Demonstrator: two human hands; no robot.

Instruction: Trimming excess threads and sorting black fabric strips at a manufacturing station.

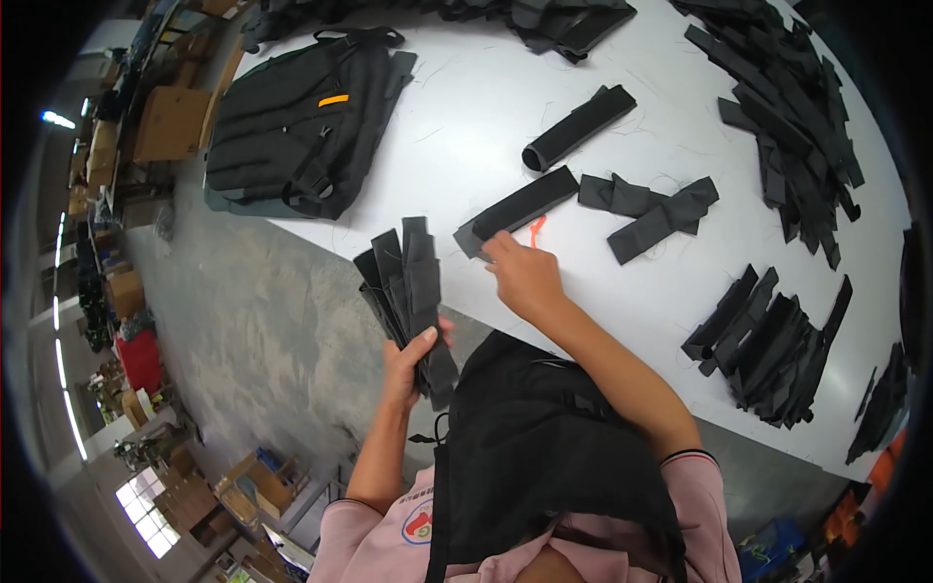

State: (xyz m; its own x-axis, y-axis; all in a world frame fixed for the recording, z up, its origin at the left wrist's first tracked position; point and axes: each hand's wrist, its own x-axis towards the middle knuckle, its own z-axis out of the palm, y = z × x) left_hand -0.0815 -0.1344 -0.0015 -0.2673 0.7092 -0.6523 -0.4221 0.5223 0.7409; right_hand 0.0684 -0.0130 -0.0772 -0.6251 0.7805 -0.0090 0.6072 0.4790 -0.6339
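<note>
My left hand (406, 364) is closed around a bundle of black fabric strips (420, 282), held upright off the table's near edge. My right hand (525, 277) reaches over the tabletop, its fingers pinched at the near end of a black fabric strip (525, 206) lying at a slant. A thin orange piece (538, 228) shows just beside that hand; its kind cannot be made out. Beyond lies a rolled black strip (580, 128) with an open tube-like end. To the right, two dark grey strips (663, 216) lie crossed.
A black backpack (292, 126) with an orange tab lies at the white table's (457, 126) left end. Piles of black strips (763, 345) lie on the right, with a larger heap (792, 126) farther back. More black pieces (564, 24) line the far edge. Cardboard boxes (173, 123) stand left.
</note>
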